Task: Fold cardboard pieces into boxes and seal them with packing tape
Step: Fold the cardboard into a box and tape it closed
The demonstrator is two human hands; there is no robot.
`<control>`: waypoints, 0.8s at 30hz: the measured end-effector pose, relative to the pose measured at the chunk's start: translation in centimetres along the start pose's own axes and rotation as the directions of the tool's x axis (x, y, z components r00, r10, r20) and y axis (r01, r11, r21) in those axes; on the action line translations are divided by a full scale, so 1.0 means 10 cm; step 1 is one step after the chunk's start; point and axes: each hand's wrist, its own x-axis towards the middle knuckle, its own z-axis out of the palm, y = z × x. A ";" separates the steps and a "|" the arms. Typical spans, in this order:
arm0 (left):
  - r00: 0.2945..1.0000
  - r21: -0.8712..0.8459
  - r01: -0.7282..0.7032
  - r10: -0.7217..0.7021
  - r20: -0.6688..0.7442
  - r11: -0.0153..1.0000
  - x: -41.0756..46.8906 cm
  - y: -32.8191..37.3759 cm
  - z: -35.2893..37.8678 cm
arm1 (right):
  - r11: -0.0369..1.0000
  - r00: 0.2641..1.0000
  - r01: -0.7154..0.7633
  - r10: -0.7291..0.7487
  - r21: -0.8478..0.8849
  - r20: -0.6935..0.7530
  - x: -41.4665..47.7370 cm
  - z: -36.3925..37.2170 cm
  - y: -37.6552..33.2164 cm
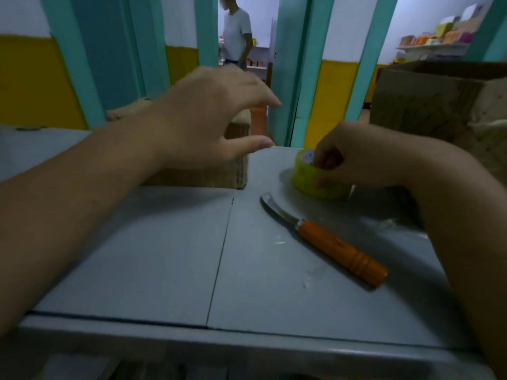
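A small cardboard box (219,174) sits on the grey table (164,256), mostly hidden behind my left hand (211,119). That hand hovers over the box with fingers spread, holding nothing. A yellow-green roll of packing tape (310,179) lies flat on the table to the right of the box. My right hand (354,160) grips the roll, fingers curled into its core and the thumb against its outer side.
A knife with an orange handle (340,250) and a curved blade lies on the table in front of the tape. A larger cardboard box (428,102) stands at the back right. A person (236,34) stands in the doorway beyond the table.
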 end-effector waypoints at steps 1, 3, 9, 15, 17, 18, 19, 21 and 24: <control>1.000 -0.006 -0.030 0.030 0.003 1.000 0.00 0.03 0.03 | 1.000 1.000 0.027 -0.027 -0.001 -0.009 0.00 -0.01 0.01; 0.998 -0.012 -0.058 0.058 0.033 0.998 0.01 0.06 0.08 | 0.997 0.997 0.069 -0.069 0.023 -0.035 -0.03 -0.07 0.03; 0.992 0.000 -0.065 0.064 0.106 0.998 -0.01 0.15 0.15 | 0.950 0.987 0.154 -0.134 0.272 -0.090 -0.20 -0.24 -0.15; 0.997 -0.147 -0.068 0.071 0.011 0.987 -0.03 0.22 0.19 | 0.905 0.991 0.134 -0.117 0.403 -0.068 -0.19 -0.21 -0.14; 0.999 -0.225 -0.046 0.050 0.013 0.973 -0.04 0.26 0.19 | 0.871 0.988 0.148 -0.109 0.468 -0.109 -0.19 -0.20 -0.16; 0.999 -0.257 -0.040 0.044 0.008 0.966 -0.04 0.27 0.19 | 0.877 0.982 0.176 -0.125 0.448 -0.140 -0.20 -0.19 -0.19; 0.999 -0.285 -0.040 0.040 -0.006 0.958 -0.04 0.28 0.18 | 0.888 0.975 0.205 -0.148 0.412 -0.166 -0.21 -0.17 -0.21; 0.999 -0.327 -0.031 0.023 -0.030 0.945 -0.04 0.29 0.16 | 0.901 0.964 0.241 -0.178 0.360 -0.198 -0.21 -0.14 -0.25; 0.999 -0.334 -0.015 0.004 -0.032 0.943 -0.06 0.31 0.14 | 0.910 0.965 0.229 -0.165 0.346 -0.204 -0.18 -0.13 -0.26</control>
